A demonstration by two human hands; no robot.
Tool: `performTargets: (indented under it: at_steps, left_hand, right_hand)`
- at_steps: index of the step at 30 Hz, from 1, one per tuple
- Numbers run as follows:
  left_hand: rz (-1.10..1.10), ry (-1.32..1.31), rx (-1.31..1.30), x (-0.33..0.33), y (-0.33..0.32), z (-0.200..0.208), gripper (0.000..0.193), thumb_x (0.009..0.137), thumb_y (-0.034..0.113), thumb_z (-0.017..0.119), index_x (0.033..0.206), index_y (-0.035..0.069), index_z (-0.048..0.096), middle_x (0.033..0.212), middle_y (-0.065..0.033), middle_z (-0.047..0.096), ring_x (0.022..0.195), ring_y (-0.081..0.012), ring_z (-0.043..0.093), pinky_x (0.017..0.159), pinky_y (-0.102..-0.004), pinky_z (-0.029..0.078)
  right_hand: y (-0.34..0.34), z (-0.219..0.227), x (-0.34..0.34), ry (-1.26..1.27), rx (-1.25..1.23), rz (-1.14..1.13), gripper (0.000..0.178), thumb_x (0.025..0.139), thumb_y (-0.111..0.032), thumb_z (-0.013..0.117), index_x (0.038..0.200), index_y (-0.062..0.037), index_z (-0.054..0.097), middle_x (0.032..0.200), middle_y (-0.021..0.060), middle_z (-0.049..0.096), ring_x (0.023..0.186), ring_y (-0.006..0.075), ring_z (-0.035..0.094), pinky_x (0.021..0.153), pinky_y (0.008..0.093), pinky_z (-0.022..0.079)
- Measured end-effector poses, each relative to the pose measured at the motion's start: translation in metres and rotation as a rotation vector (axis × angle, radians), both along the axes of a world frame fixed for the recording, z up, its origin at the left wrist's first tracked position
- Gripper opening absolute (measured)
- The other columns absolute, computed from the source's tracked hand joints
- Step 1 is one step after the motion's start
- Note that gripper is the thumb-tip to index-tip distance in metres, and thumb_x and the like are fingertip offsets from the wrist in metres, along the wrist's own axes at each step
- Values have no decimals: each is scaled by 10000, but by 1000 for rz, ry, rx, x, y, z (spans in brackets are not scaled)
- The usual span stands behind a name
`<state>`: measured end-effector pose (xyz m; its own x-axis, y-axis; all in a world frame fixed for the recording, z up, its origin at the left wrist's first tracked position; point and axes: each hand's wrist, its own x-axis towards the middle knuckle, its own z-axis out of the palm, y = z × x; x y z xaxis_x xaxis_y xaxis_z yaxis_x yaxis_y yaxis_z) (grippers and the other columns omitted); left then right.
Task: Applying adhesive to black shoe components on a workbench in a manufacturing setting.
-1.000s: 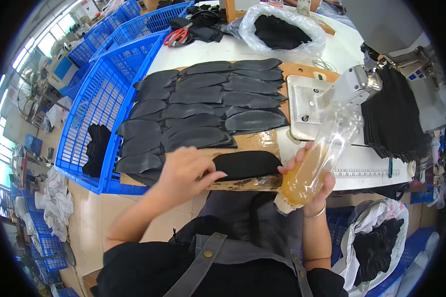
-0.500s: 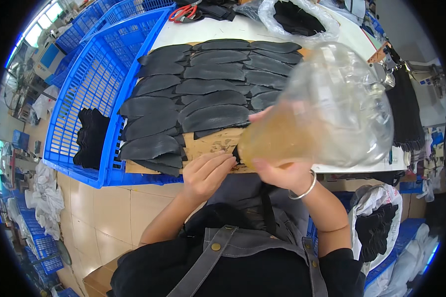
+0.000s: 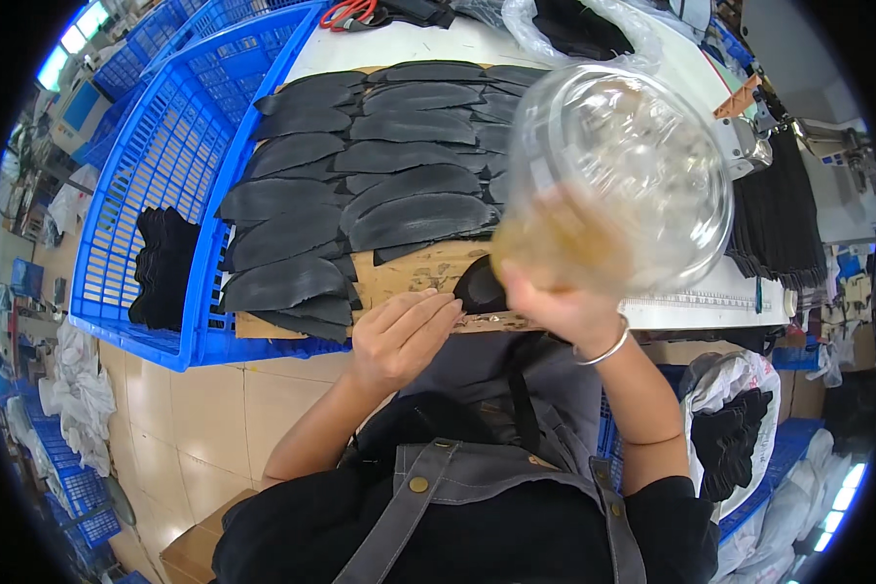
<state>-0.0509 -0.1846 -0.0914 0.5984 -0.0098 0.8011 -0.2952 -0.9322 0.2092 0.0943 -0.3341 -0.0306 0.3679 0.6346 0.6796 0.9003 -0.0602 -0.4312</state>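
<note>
My right hand (image 3: 572, 313) is wrapped round a large clear plastic bottle (image 3: 642, 165), held tilted with its broad base up and to the right. Yellowish liquid or residue shows at its lower end, blurred by motion, and its mouth is hidden. Under that end lies a small black curved piece (image 3: 479, 286) at the near edge of a brown cardboard sheet (image 3: 404, 277). My left hand (image 3: 399, 341) has its fingers pressed together on the left edge of this piece. Beyond, overlapping rows of similar black pieces (image 3: 414, 209) cover the cardboard.
A blue plastic basket (image 3: 156, 185) holding a stack of black pieces (image 3: 164, 268) stands left of the white table (image 3: 399, 49). Red-handled scissors (image 3: 348, 14) and a plastic bag (image 3: 642, 44) lie at the back. Stacked black pieces (image 3: 774, 214) hang at right, beside metal machine parts (image 3: 749, 146).
My right hand has tipped the bottle more upright, base toward me, uncovering more of the small black piece. The left hand stays at its edge. The whole view has shifted slightly.
</note>
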Motion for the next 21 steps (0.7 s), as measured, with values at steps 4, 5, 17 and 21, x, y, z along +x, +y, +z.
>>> performTargets:
  at_steps: [4, 5, 17, 21]
  left_hand:
    - [15, -10, 2, 1, 0, 0, 184, 671, 43, 698, 850, 26, 662, 845, -61, 652, 763, -205, 638, 644, -282, 529]
    - [20, -17, -2, 0, 0, 0, 186, 666, 43, 702, 847, 27, 660, 836, -59, 652, 754, -205, 639, 641, -280, 530]
    - [-7, -3, -10, -4, 3, -5, 211, 605, 56, 696, 808, 28, 645, 810, -72, 649, 707, -225, 635, 603, -285, 518]
    - [-25, 79, 33, -7, 5, -3, 208, 567, 72, 668, 765, 24, 628, 797, -68, 643, 701, -238, 629, 580, -284, 499]
  right_hand:
    - [-29, 11, 13, 219, 165, -87, 643, 628, -149, 780, 1173, 11, 478, 1113, 111, 565, 984, 209, 575, 867, 332, 461]
    - [-39, 13, 16, 234, 144, -234, 668, 638, -134, 777, 1195, 20, 442, 1114, 119, 559, 995, 205, 572, 871, 332, 464]
    - [10, -14, -23, 236, 131, 221, 801, 633, -291, 794, 1274, -23, 394, 1181, 133, 517, 952, 215, 592, 814, 352, 485]
    - [7, -15, -29, 334, 258, 129, 805, 603, -332, 813, 1236, -5, 439, 1119, 144, 555, 929, 222, 607, 801, 354, 491]
